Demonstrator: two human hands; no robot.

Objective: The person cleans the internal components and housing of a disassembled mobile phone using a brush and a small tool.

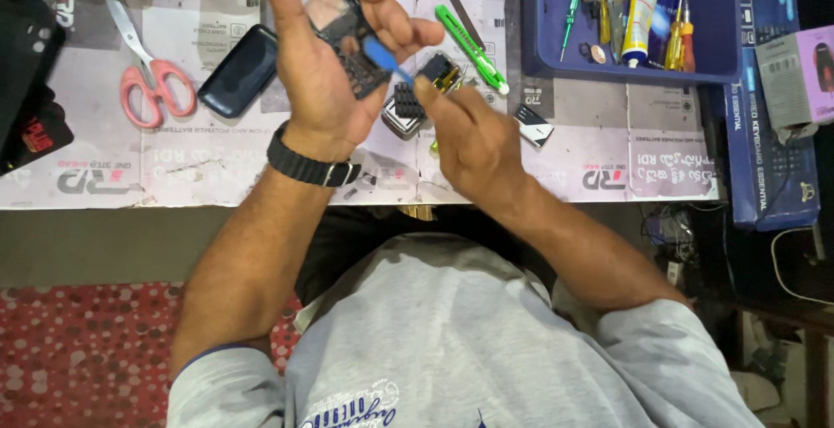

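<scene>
- Scissors (148, 76) with pink handles lie at about ten o'clock on the paper-covered bench (608, 124); a dark phone shell (239, 72) lies just beside them, face down as far as I can tell.
- Left hand (326, 54), at about twelve o'clock from the body, is closed around a black phone frame (352, 41): thumb on one long edge, fingers curled over the other. Firm hold, frame raised off the bench and tilted.
- Right hand (465, 137), at one o'clock, pinches a blue-tipped tool (382, 59) between thumb and forefinger, a narrow grip. The tip touches the frame's lower part.
- Progress, my judgement: the phone is already apart. A loose keypad piece (404, 106) and a small yellowish part (441, 72) lie on the bench under the hands, so opening is done. Work on the frame is mid-way; nothing looks reassembled.
- Green utility knife (472, 47) lies at one o'clock, just beyond the right fingers, untouched.
- Small white-and-black part (532, 124) sits apart at two o'clock.
- Blue tray (539, 19) at two o'clock holds glue tubes and screwdrivers.
- Boxes (769, 115) stand at three o'clock.
</scene>
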